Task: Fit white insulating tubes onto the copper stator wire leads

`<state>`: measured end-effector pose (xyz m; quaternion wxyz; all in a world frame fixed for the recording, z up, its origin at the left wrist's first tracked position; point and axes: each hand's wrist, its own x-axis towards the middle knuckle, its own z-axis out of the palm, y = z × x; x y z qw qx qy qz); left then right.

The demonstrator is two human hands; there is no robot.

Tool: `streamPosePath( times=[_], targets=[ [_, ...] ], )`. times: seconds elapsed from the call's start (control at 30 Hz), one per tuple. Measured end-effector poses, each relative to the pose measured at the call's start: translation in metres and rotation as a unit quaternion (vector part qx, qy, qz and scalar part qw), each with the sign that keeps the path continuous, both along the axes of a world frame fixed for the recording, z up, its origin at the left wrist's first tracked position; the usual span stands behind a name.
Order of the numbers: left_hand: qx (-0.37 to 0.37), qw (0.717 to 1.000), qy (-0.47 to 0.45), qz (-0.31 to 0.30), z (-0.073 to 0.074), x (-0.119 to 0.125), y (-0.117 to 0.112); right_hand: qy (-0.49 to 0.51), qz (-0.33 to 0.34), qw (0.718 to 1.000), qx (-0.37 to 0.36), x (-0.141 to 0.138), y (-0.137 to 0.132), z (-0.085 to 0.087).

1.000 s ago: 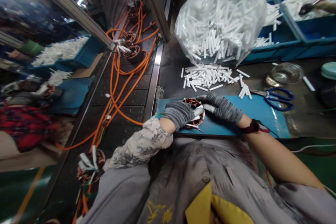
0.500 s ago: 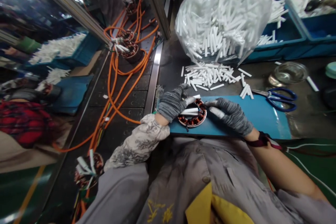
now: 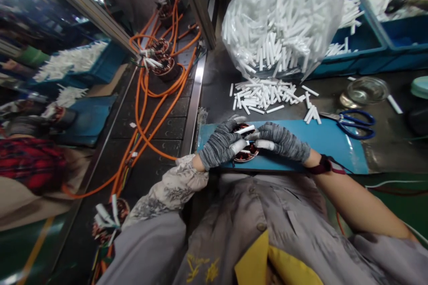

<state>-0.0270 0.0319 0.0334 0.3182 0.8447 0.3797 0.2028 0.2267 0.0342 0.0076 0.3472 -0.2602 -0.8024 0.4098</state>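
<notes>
A motor stator (image 3: pixel 247 156), a ring of copper windings, lies on a blue mat (image 3: pixel 329 149) in front of me. My left hand (image 3: pixel 220 143), in a grey knit glove with white fingertips, grips the stator's left side, thumb and fingers around it. From the right, my gloved right hand (image 3: pixel 282 140) reaches over the ring with its fingertips closed near the middle. Whatever they pinch is too small to make out. A white tube (image 3: pixel 245 129) lies across the ring between the hands. Fingers cover much of the windings.
Loose white tubes (image 3: pixel 264 95) lie beyond the mat, before a plastic bag (image 3: pixel 284 22) full of them. Blue-handled scissors (image 3: pixel 356 124) and a glass bowl (image 3: pixel 366 92) stand right. Leftward, orange cables (image 3: pixel 138 111) and stators run along a conveyor (image 3: pixel 160 129); a co-worker's red sleeve (image 3: pixel 30 160) shows beyond.
My right hand has moved left over the stator, closing its fingertips near the middle. My left fingers have shifted, and the white tubes on the ring sit differently.
</notes>
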Motion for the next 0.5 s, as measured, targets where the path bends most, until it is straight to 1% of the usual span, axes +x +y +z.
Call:
streamPosePath(
  times=[0.1, 0.2, 0.33, 0.43, 0.5],
  targets=[
    [-0.101, 0.988, -0.120, 0.010, -0.003, -0.001, -0.001, 0.029, 0.011, 1.000, -0.003, -0.005, 0.002, -0.001],
    [-0.185, 0.966, -0.178, 0.004, -0.002, -0.002, 0.000, 0.017, 0.002, 1.000, 0.002, -0.010, 0.001, -0.005],
    [-0.241, 0.950, -0.201, -0.010, -0.003, -0.004, 0.004, -0.015, -0.028, 0.999, -0.006, -0.014, -0.003, -0.007],
    [-0.271, 0.944, -0.187, -0.023, -0.001, -0.005, 0.008, -0.045, -0.050, 0.998, -0.012, -0.015, -0.004, -0.006],
    [-0.303, 0.936, -0.176, -0.030, 0.003, -0.004, 0.011, -0.056, -0.046, 0.997, 0.003, -0.014, -0.003, -0.004]
  ],
)
